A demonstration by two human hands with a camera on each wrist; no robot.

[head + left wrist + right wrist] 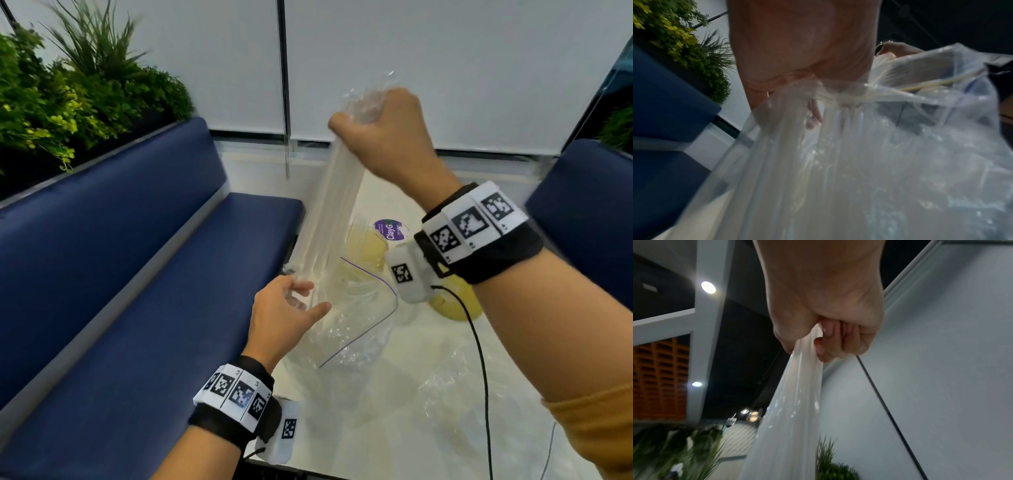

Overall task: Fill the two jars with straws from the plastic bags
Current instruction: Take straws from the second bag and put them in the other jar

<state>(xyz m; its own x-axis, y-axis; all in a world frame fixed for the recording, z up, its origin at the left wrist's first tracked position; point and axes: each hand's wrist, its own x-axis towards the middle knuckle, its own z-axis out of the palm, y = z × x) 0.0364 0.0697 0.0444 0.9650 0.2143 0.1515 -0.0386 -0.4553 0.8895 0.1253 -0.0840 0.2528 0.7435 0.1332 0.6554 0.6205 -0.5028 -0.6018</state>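
Observation:
My right hand (pixel 376 120) is raised high, fist closed round the top of a long bundle of clear straws (pixel 329 212); crumpled film sticks out above the fist. In the right wrist view my fingers (pixel 830 340) curl round the pale straws (pixel 793 402). The bundle slants down to my left hand (pixel 294 301), whose fingers pinch the gathered mouth of a clear zip bag (pixel 356 329) with a purple seal line. The left wrist view is filled by that bag (pixel 859 162). A jar (pixel 368 246) with yellowish straws stands behind the bag. A second yellowish jar (pixel 455 308) is half hidden by my right wrist.
The pale table (pixel 376 428) also bears a crumpled clear bag (pixel 445 387) and a round purple-labelled lid (pixel 390 228). A blue bench (pixel 137 274) runs along the left with plants (pixel 68 85) behind. Another blue seat (pixel 582 212) is at right. A black cable (pixel 479 359) hangs from my right wrist.

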